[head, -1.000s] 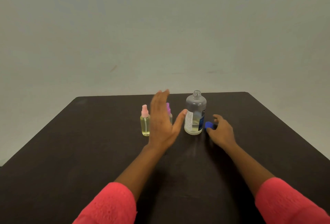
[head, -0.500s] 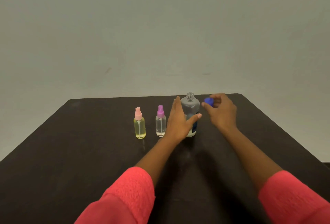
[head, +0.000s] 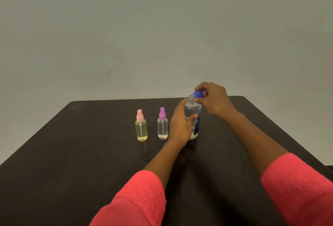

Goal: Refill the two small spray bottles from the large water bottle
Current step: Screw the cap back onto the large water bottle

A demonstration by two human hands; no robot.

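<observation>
The large clear water bottle [head: 194, 110] stands upright on the dark table [head: 72, 153], its threaded neck uncovered. My left hand [head: 180, 125] wraps round its body from the left, thumb across the front. My right hand [head: 212, 99] pinches the blue cap [head: 198, 94] just above and right of the neck, tilted. Left of the large bottle stand two small spray bottles: one with a purple sprayer [head: 162, 124] and clear liquid, one with a pink sprayer [head: 141, 126] and yellowish liquid. Both have their sprayers on.
The table's far edge runs just behind the bottles, and a plain grey wall [head: 162, 36] rises beyond it. My two pink sleeves [head: 137, 198] fill the near part of the view.
My right hand lifted the blue cap from the table beside the large bottle up to its neck. My left hand moved right and closed round the bottle's body.
</observation>
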